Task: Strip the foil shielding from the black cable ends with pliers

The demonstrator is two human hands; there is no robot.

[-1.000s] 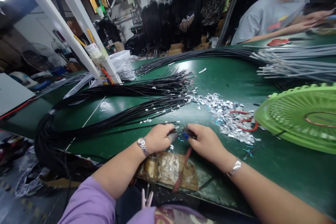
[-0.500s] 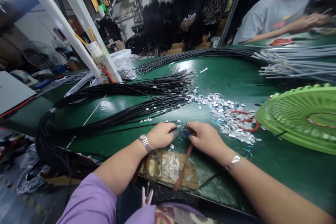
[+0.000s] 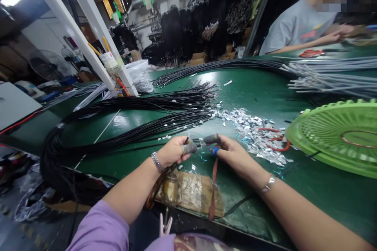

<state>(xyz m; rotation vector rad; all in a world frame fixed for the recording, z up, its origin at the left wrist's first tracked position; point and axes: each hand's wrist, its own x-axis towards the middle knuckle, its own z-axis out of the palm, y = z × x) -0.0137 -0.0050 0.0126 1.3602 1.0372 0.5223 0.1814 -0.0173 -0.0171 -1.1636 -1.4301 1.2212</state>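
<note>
My left hand (image 3: 176,151), with a grey cover on the thumb, is closed on a black cable (image 3: 160,141) whose stripped end pokes out to the right. Facing it, my right hand (image 3: 231,150) has its forefinger and thumb stretched out and apart, beside that wire end. A grey cover is on the forefinger and a blue one on the thumb; its other fingers are hidden. A reddish-brown strap (image 3: 215,180) runs up from the taped board (image 3: 193,192) to just below the right thumb. Whether it is held there is unclear.
Bundles of black cables (image 3: 141,129) lie at left on the green table (image 3: 250,90). Foil and blue scraps (image 3: 253,133) are heaped right of centre, with red-handled tools (image 3: 282,146) among them. A green fan (image 3: 338,137) stands at right. Across the table sits a person (image 3: 294,27).
My hands have drawn slightly apart, and the right forefinger and thumb have spread. The left hand has turned, showing its covered thumb. The strap hangs more upright.
</note>
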